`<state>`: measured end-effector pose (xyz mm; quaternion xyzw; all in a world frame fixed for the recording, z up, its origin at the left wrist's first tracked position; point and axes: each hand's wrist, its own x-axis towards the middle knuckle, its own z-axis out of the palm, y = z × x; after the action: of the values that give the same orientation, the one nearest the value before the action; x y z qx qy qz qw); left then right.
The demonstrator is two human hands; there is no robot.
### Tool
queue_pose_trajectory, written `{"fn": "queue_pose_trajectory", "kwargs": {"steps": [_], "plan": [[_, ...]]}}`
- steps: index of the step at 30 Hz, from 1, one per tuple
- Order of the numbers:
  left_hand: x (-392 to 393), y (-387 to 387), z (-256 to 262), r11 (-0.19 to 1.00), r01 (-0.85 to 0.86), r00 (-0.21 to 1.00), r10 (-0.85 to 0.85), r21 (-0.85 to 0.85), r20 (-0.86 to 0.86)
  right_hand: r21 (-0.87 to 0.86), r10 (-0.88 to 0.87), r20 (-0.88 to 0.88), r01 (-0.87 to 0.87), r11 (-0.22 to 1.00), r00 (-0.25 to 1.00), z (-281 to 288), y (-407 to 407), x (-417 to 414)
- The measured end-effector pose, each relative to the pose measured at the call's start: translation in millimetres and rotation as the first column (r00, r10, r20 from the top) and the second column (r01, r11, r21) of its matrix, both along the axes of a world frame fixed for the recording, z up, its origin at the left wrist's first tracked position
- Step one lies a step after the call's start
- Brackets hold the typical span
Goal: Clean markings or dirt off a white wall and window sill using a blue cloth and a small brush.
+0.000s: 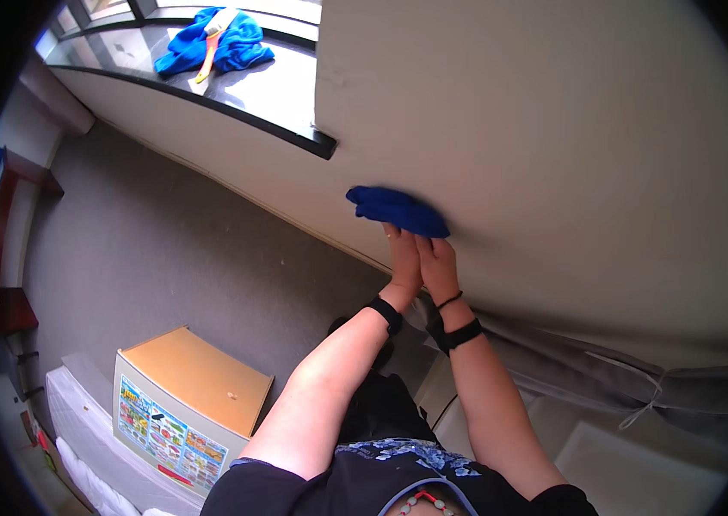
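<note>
A dark blue cloth (396, 209) is bunched against the pale wall (551, 161) in front of me. My left hand (405, 259) and my right hand (439, 263) meet side by side at its lower edge. Both hold the cloth to the wall, with most of their fingers hidden by it. Up and to the left, a second, brighter blue cloth (244, 45) lies crumpled on the dark windowsill (112, 55). Across that cloth rests a flat paintbrush (210, 48) with an orange and yellow handle.
Below left stands a small cabinet (196, 371) with a wooden-coloured panel and a picture-covered side. Grey floor (209, 238) runs along the wall's base. A tied grey curtain (570, 361) hangs at lower right. Dark red furniture (15, 309) is at far left.
</note>
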<state>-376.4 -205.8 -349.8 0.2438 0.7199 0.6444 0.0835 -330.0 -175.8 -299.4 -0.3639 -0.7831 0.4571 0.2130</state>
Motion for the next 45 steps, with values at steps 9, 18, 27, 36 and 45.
{"fn": "queue_pose_trajectory", "kwargs": {"steps": [9,18,27,36,45], "plan": [[-0.3,-20.2,1.7,0.958,-0.096,0.925,-0.014,0.268,0.381,-0.139,0.037,0.056,-0.029,0.990,0.998,-20.8,4.5,-0.5],[0.9,-40.8,110.3,0.946,-0.080,0.980,0.017,0.313,0.199,0.031,-0.095,-0.214,0.104,0.994,0.972,67.8,-38.5,14.5],[-22.5,-22.3,123.9,0.988,0.110,0.962,-0.078,0.109,-0.263,0.349,0.011,-0.280,0.091,0.933,0.960,103.4,-8.2,9.3],[-4.0,-16.0,13.9,0.988,0.141,0.989,-0.144,0.060,0.039,-0.058,-0.219,-0.171,0.212,0.976,0.961,-3.0,-0.3,32.3],[1.8,-16.9,4.3,0.979,0.171,0.974,-0.152,-0.107,0.167,-0.165,-0.245,-0.262,0.207,0.964,0.933,-38.5,-1.3,40.2]]}}
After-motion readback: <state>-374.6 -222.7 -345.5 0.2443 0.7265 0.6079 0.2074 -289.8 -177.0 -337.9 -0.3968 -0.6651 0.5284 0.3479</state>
